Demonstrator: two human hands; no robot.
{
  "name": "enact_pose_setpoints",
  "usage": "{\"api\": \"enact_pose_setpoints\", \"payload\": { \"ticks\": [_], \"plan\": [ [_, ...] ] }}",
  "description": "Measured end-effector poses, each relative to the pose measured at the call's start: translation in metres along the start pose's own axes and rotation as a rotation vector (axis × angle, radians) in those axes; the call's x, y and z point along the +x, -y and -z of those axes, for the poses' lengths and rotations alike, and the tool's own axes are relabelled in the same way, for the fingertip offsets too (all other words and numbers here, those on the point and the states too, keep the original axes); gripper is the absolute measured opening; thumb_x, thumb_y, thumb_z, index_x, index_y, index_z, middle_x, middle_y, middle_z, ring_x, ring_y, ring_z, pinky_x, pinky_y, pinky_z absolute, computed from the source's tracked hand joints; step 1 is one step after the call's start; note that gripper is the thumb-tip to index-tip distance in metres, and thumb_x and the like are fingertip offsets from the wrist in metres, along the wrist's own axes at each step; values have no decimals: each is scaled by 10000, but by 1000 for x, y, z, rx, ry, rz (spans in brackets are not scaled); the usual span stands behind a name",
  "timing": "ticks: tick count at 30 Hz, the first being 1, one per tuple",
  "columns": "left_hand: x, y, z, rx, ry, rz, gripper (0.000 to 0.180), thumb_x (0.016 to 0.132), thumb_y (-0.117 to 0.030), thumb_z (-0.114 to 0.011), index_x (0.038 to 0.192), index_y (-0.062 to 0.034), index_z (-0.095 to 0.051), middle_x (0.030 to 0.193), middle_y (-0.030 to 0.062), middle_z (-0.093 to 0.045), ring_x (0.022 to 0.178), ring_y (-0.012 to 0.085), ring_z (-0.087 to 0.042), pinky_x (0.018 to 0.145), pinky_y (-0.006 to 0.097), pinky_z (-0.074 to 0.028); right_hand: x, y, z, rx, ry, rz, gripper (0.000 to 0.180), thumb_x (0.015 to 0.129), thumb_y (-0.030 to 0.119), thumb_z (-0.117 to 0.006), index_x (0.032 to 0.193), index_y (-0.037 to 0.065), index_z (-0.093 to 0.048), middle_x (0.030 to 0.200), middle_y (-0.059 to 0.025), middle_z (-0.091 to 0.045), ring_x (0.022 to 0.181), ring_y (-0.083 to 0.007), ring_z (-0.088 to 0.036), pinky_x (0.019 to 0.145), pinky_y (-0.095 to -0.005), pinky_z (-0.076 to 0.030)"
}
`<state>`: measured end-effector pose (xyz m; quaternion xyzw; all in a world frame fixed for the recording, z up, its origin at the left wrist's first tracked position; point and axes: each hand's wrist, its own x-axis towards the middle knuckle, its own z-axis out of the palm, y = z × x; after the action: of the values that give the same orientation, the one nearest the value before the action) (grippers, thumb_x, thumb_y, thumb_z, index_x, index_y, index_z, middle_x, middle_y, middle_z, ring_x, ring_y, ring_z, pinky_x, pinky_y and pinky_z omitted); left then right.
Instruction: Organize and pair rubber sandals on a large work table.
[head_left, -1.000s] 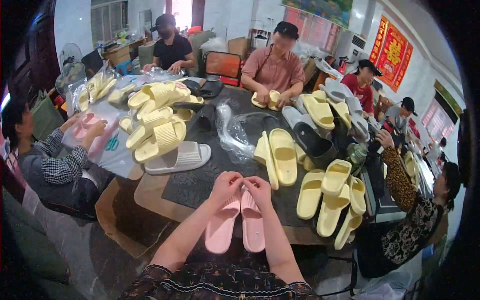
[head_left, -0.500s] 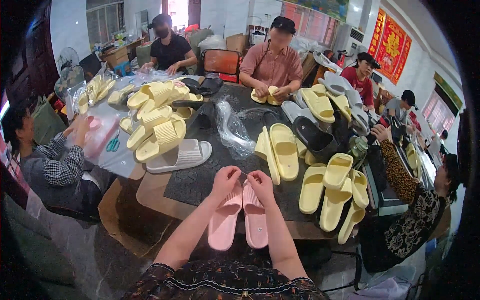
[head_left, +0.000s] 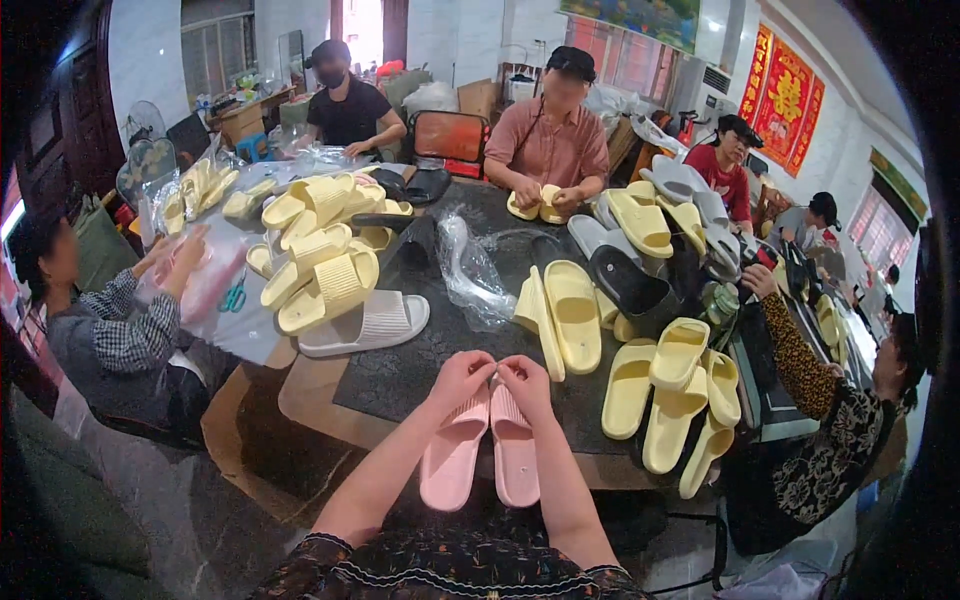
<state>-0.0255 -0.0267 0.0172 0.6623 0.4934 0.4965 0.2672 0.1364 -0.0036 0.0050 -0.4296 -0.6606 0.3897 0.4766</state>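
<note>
A pair of pink slippers lies side by side at the table's near edge, the left slipper and the right slipper with ribbed straps and their heels toward me. My left hand is at the toe end, thumb and fingers pinched. Beside it my right hand is pinched too, and the fingertips of both hands meet over the gap between the toes. Whatever sits in the pinches is too small to make out. Both hands partly hide the toes and straps.
Yellow slippers lie to the right, with a black slipper behind. On the left, a yellow heap sits by a white slipper. Crumpled clear plastic lies ahead. Co-workers sit around the table; one across handles yellow slippers.
My fingertips have drawn closer together; before, a small gap with a thin dark line showed between them. The whole view has shifted slightly, hands and slippers now a little lower.
</note>
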Motion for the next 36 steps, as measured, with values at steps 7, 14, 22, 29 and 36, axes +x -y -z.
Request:
{"api": "enact_pose_setpoints", "payload": {
  "ticks": [7, 14, 22, 29, 36],
  "plan": [
    [3, 6, -1, -292, -119, 192, 135, 841, -133, -616, 865, -2, -638, 687, 27, -629, 573, 74, -573, 529, 239, -452, 4, -1, -2, 96, -19, -85, 133, 823, 118, -648, 905, 14, -659, 736, 8, -613, 665, -52, -518, 613, -208, -430],
    [3, 6, -2, -324, -65, 201, 141, 831, -123, -637, 906, -4, -649, 719, 26, -648, 603, 66, -587, 552, 230, -467, 3, -3, 3, 130, -19, -102, 129, 819, 122, -659, 889, 14, -661, 743, 8, -611, 671, -51, -517, 620, -213, -432],
    [-5, 12, -6, -285, 15, 243, 152, 809, -148, -654, 876, -12, -665, 693, 30, -639, 607, 77, -590, 535, 232, -460, -6, -6, -1, 32, -2, -61, 113, 836, 123, -641, 885, 21, -647, 751, 18, -606, 682, -55, -533, 619, -209, -429],
    [6, 23, 4, -241, -23, 182, 124, 809, -127, -665, 849, -9, -665, 705, 29, -645, 624, 77, -589, 564, 236, -465, 10, -4, -6, 84, 22, -35, 158, 801, 141, -674, 895, 14, -661, 772, -28, -631, 694, -85, -554, 643, -244, -454],
    [5, 2, -1, -370, -77, 244, 112, 822, -104, -656, 854, 3, -646, 711, 23, -633, 640, 69, -588, 562, 231, -468, 7, -12, 3, 92, -48, -126, 153, 830, 152, -662, 912, 24, -655, 773, 17, -599, 694, -55, -512, 616, -213, -415]
  ]
}}
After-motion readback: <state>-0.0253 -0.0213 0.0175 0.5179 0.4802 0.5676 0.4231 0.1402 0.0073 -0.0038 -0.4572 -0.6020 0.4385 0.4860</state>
